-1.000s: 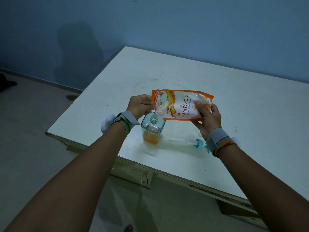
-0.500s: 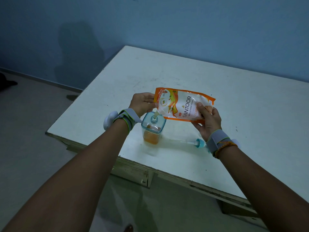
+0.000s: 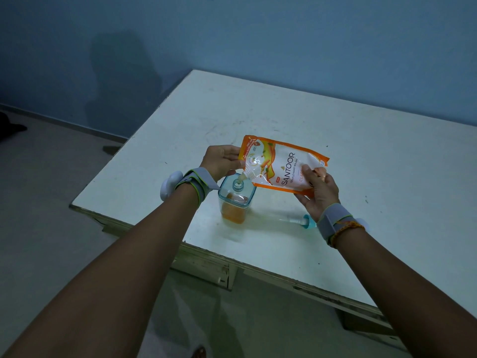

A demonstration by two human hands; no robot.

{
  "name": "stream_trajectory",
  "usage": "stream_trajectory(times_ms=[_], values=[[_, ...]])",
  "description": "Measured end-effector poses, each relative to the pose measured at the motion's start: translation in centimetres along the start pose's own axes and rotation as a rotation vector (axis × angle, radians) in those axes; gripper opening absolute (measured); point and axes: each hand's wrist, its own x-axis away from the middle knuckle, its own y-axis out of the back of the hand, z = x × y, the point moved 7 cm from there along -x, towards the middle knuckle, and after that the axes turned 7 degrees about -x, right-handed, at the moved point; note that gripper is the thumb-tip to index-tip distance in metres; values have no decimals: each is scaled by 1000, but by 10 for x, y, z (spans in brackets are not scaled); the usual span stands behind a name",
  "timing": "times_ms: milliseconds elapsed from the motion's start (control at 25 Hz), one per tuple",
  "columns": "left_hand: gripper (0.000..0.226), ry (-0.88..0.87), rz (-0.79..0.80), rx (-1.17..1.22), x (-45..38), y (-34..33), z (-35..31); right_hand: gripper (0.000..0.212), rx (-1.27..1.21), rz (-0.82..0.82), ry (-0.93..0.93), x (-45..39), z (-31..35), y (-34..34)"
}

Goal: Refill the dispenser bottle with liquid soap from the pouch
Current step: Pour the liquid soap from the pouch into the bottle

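Note:
An orange and white soap pouch [image 3: 280, 165] is held tilted above the table, its lower left corner pointing down at the open neck of the dispenser bottle [image 3: 236, 201]. The bottle is a clear square one with a teal top and orange liquid in its lower part. My left hand [image 3: 222, 160] grips the pouch's upper left end. My right hand [image 3: 318, 188] holds its lower right end. A pale stream runs from the pouch corner into the neck. The pump head [image 3: 300, 220] lies on its side on the table, right of the bottle.
The white table [image 3: 284, 117] has its front edge just below the bottle and its left corner near my left wrist. Blue walls stand behind it. Grey floor lies to the left and below.
Both hands have raised the pouch and tipped its right end up, so it slants more steeply toward the bottle's neck. The bottle and pump head have not moved.

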Motion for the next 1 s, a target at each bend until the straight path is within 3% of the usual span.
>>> stream_trajectory(times_ms=[440,880,1000], values=[[36,23,5,-36,-6,-1,3,52,-9,-33,-43,-10,-10,4],[37,21,13,-54,-10,-2,2,35,3,-38,-80,-14,-11,6],[36,22,16,-44,-10,-1,-3,43,-13,-31,-139,-14,-14,4]])
